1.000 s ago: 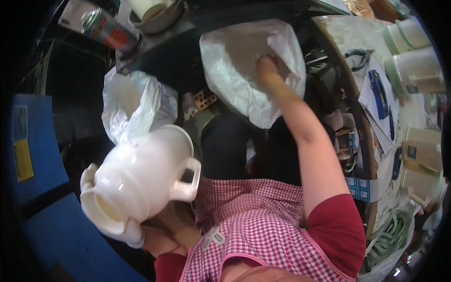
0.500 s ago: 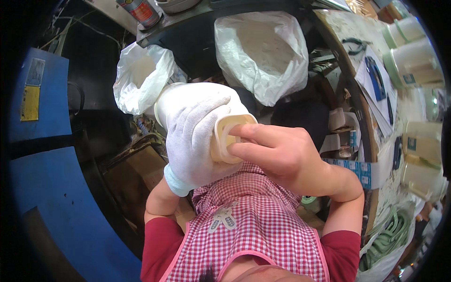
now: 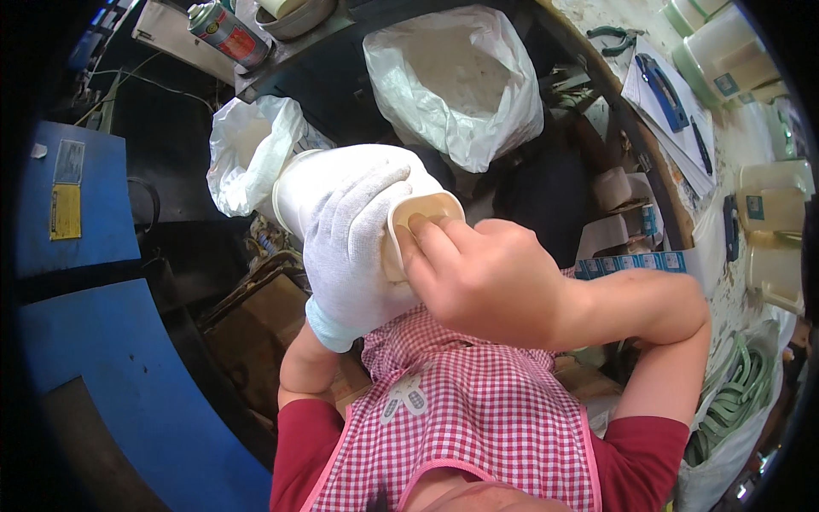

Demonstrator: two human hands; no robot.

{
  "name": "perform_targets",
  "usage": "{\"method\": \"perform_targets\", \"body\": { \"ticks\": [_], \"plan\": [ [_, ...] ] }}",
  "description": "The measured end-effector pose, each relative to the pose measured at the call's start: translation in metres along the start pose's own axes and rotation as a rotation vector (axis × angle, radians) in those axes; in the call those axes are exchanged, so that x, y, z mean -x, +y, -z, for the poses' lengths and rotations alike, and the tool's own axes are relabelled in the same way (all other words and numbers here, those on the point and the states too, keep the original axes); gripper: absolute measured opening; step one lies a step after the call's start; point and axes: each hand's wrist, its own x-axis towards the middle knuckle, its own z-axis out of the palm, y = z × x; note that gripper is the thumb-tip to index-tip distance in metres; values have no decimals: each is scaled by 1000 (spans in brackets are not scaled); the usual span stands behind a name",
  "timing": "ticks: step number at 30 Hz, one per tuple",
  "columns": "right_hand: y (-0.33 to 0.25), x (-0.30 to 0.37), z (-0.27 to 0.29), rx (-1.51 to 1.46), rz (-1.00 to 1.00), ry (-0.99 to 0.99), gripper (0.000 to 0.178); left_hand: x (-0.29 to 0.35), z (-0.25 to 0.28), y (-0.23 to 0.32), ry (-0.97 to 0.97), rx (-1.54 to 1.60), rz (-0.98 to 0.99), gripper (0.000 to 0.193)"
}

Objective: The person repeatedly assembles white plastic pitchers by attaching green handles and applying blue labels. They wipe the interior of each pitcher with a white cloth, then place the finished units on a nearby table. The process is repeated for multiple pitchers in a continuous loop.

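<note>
My left hand [image 3: 351, 230], in a white knit glove with a pale blue cuff, wraps round a cream plastic container [image 3: 287, 198] lying on its side. The container's rounded-square mouth [image 3: 432, 201] faces right, toward my bare right hand [image 3: 490, 277]. The fingers of that hand are bent together, with their tips inside the mouth against its inner wall. Whether they pinch something there is hidden.
Two white bag-lined bins [image 3: 503, 128] [image 3: 247, 162] stand beyond my hands. On the right bench lie pliers [image 3: 612, 38], a blue cutter [image 3: 664, 92] and paper, beside pale plastic containers [image 3: 729, 60]. A bag of green strips [image 3: 734, 401] sits lower right. Blue panels [image 3: 94, 375] stand left.
My right hand has turned and pushed its fingers deeper into the mouth, and its elbow has swung outward to the right. My left hand keeps its hold on the container.
</note>
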Motion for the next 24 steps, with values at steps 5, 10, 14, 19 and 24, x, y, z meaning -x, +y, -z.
{"method": "perform_targets", "body": {
  "ticks": [5, 10, 14, 19, 24],
  "plan": [
    [8, -5, 2, 13, 127, -1, 11, -3, -3, -1, 3, 16, -17, 80],
    [25, -9, -11, -94, 78, 152, 21, -4, 0, 3, -27, 5, 18, 81],
    [32, -10, -19, -64, 141, 248, 24, -3, 1, 5, -46, 52, 87, 81],
    [29, -12, -12, -39, 111, 165, 21, -5, -1, 3, -37, 14, 21, 83],
    [17, -8, 1, 33, 31, 114, 17, -6, 0, 5, -61, 27, -3, 85]
  ]
}}
